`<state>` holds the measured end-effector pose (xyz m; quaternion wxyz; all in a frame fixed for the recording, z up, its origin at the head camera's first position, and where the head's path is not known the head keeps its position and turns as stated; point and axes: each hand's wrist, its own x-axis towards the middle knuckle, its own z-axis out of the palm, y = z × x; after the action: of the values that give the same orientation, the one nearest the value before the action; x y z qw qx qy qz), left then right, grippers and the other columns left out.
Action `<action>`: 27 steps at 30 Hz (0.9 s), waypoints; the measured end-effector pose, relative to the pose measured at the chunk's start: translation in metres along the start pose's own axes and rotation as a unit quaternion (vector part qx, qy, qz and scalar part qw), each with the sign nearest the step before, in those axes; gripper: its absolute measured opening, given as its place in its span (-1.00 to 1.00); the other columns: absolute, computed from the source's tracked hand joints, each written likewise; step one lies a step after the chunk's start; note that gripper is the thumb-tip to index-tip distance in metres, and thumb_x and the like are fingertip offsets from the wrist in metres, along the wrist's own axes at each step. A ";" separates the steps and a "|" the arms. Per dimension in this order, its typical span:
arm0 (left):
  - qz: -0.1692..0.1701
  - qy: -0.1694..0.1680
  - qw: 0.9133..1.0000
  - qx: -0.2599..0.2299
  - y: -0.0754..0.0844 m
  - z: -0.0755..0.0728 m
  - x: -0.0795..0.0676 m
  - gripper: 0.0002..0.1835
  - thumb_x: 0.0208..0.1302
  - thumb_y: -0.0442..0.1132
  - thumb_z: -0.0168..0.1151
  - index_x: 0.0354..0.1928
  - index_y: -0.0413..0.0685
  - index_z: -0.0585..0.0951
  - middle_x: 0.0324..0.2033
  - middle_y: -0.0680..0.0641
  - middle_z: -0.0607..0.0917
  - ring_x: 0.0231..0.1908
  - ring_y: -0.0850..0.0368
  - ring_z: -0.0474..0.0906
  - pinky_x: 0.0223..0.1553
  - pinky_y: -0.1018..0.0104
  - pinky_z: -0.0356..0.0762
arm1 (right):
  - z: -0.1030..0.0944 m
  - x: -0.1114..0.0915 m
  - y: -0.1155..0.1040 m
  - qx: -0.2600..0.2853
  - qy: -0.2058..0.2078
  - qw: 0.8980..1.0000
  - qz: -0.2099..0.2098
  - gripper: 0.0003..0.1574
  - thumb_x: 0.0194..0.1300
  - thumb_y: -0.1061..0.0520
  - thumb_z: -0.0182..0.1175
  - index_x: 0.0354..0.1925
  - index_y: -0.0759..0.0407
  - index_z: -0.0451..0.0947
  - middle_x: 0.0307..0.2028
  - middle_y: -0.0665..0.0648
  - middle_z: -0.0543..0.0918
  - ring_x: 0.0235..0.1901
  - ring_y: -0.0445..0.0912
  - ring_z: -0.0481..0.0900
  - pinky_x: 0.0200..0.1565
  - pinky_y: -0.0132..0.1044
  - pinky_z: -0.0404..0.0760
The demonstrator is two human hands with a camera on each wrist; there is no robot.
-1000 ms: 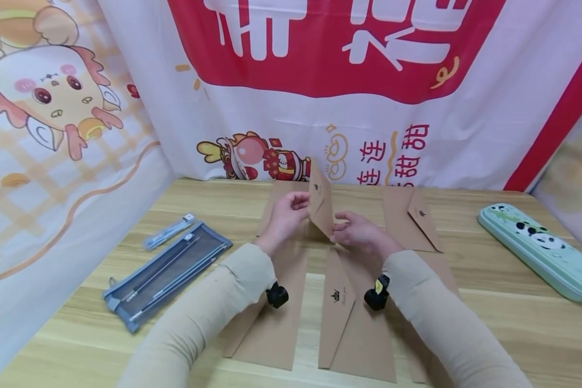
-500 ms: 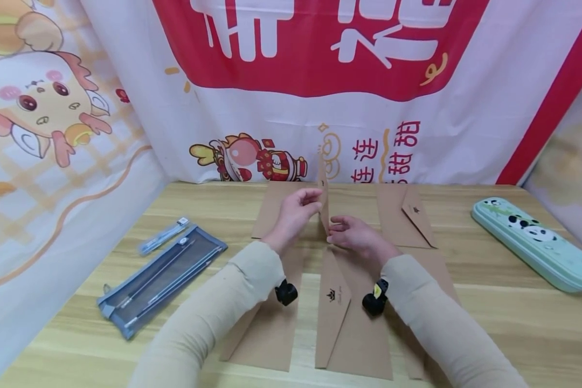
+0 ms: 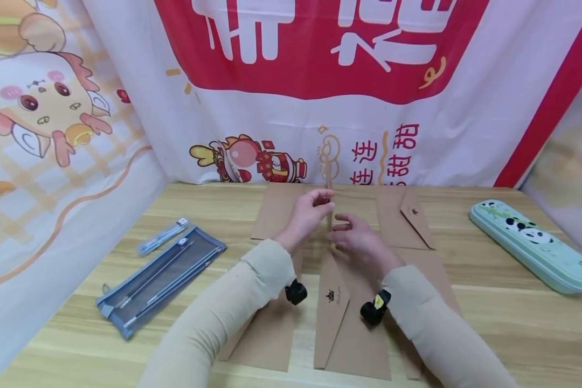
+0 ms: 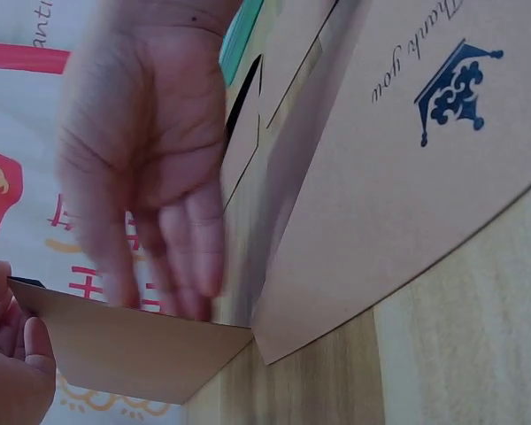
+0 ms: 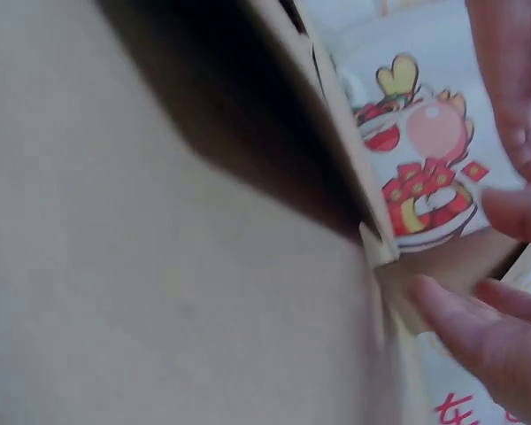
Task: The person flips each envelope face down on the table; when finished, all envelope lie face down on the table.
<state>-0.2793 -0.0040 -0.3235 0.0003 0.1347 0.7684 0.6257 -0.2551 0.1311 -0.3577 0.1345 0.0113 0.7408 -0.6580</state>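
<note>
A brown paper envelope stands upright over the table, almost edge-on in the head view. My left hand pinches its far end between thumb and fingers; the left wrist view shows that grip at the corner of the envelope. My right hand hovers on the other side, its fingers loosely extended at the envelope's top edge. Just below lies another brown envelope with a crown and "Thank you" on its flap. Seen from the right wrist, a brown paper surface fills much of the picture.
More brown envelopes lie flat: one front left, one back left, one back right. A blue mesh pencil pouch and a small clear packet lie left. At right rests a mint panda case. A printed curtain hangs behind.
The held envelope has turned from showing its flap to nearly edge-on and shifted right with my left hand. My right fingers have come off its near lower corner and loosened.
</note>
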 end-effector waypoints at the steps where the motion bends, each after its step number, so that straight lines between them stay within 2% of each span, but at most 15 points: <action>1: -0.001 0.001 1.000 -0.002 -0.001 0.000 0.000 -0.68 0.18 -0.41 0.18 0.01 -0.20 0.57 -0.08 -0.15 0.62 -0.05 0.04 0.51 -0.02 0.32 0.51 | 0.001 -0.002 -0.001 0.004 0.019 1.000 -0.014 -0.18 0.23 0.31 0.12 0.37 0.28 0.00 0.22 0.37 0.32 0.13 0.14 0.39 0.16 -0.09 0.43; 6: -0.004 0.008 1.000 -0.009 -0.003 0.001 -0.002 -0.68 0.20 -0.38 0.18 0.02 -0.16 0.56 -0.04 -0.14 0.62 0.00 0.03 0.51 0.02 0.29 0.50 | 0.006 -0.005 -0.007 0.024 0.105 0.991 -0.084 -0.31 0.19 0.31 0.16 0.27 0.28 0.21 0.11 0.30 0.45 0.08 0.08 0.44 0.12 -0.13 0.47; 13: -0.008 0.010 1.000 -0.026 -0.004 0.004 -0.004 -0.68 0.22 -0.36 0.17 0.04 -0.14 0.56 0.00 -0.12 0.61 0.02 0.04 0.51 0.00 0.30 0.52 | 0.015 -0.002 -0.009 0.048 0.143 0.980 -0.131 -0.42 0.12 0.33 0.25 0.13 0.32 0.37 0.05 0.28 0.52 0.05 0.04 0.50 0.07 -0.26 0.52; 16: -0.021 0.008 0.999 -0.040 -0.002 0.004 -0.005 -0.68 0.23 -0.36 0.16 0.05 -0.10 0.56 0.03 -0.09 0.58 0.02 0.04 0.51 -0.01 0.29 0.53 | 0.019 -0.001 -0.008 0.033 0.158 0.975 -0.151 -0.54 0.13 0.30 0.26 0.04 0.30 0.45 -0.02 0.26 0.58 0.00 0.00 0.54 0.02 -0.29 0.55; 20: -0.036 0.007 0.998 -0.055 -0.001 0.001 -0.006 -0.70 0.25 -0.34 0.14 0.04 -0.07 0.57 0.06 -0.07 0.55 0.00 0.07 0.50 -0.02 0.28 0.53 | 0.023 -0.002 -0.009 -0.022 0.190 0.968 -0.160 -0.69 0.15 0.21 0.27 -0.10 0.24 0.54 -0.14 0.18 0.63 -0.12 -0.07 0.55 -0.07 -0.32 0.57; 27: -0.006 0.007 0.996 -0.091 -0.006 0.000 -0.005 -0.71 0.33 -0.29 0.06 0.04 -0.21 0.57 0.08 -0.10 0.56 -0.07 0.12 0.49 -0.09 0.32 0.52 | 0.027 -0.005 -0.015 -0.080 0.243 0.956 -0.144 -0.85 0.12 0.21 0.29 -0.31 0.26 0.58 -0.35 0.15 0.64 -0.33 -0.11 0.52 -0.30 -0.40 0.53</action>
<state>-0.2757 -0.0062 -0.3304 0.0111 0.1253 0.7091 0.6938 -0.2479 0.1036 -0.3447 -0.1459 0.0532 0.7953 -0.5859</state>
